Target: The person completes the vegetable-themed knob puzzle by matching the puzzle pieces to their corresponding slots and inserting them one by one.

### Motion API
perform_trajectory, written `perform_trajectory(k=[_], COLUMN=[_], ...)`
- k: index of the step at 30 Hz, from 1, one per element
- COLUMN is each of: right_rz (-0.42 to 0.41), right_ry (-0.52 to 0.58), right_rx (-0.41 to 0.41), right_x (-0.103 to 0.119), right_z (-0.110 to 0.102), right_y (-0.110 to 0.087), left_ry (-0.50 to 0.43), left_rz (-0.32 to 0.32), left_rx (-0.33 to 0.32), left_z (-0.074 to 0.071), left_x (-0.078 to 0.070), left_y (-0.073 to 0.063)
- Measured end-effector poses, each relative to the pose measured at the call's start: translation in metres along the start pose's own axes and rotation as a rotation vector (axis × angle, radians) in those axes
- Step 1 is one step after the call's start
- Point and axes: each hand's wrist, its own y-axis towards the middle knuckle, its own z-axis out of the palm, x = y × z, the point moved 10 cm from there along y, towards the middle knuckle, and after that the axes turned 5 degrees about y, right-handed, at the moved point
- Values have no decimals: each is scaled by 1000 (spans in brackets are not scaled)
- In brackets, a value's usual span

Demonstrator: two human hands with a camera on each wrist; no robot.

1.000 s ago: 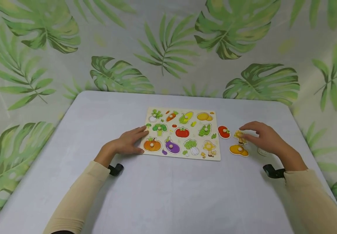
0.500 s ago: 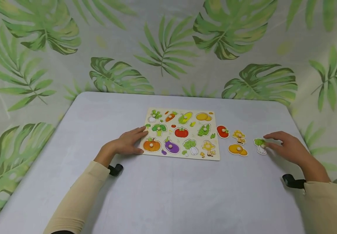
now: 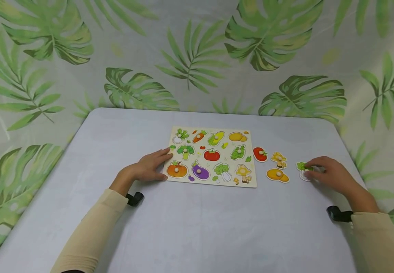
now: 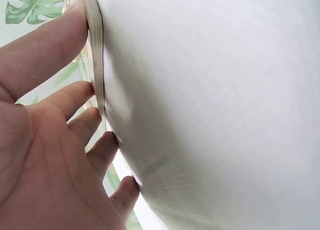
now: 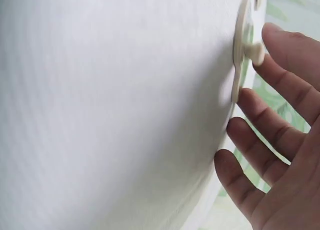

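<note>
In the head view, my left hand (image 3: 150,167) rests at the left edge of a wooden knob puzzle board (image 3: 197,151) printed with vegetables. The left wrist view shows its thumb and fingertips along the board's edge (image 4: 95,55), the fingers spread. My right hand (image 3: 331,175) is over the bok choy puzzle piece (image 3: 303,173) at the right, partly covering it. In the right wrist view, the index finger is right at the piece's wooden knob (image 5: 254,53), with the thumb slightly apart from it. The other fingertips touch the white tabletop and the piece's edge.
Between the board and my right hand lie a tomato piece (image 3: 260,154), a mushroom piece (image 3: 279,159) and a potato piece (image 3: 278,175). Knobbed pieces such as the pumpkin (image 3: 176,170) and eggplant (image 3: 201,172) sit in the board. A leaf-print cloth (image 3: 210,98) hangs behind the white table (image 3: 197,227).
My right hand has moved right from the mushroom piece to the bok choy piece, then slightly left over its knob. My left hand has stayed at the board.
</note>
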Motion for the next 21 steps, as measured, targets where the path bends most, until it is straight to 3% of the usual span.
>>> perform_trajectory(k=[21], right_rz=[-60], right_ry=[-50], right_rx=[-27], right_x=[13], right_z=[2], right_y=[-1], left_ry=[-6], left_rz=[7], left_rx=[-13], left_z=[-1], left_x=[-3], left_y=[-1])
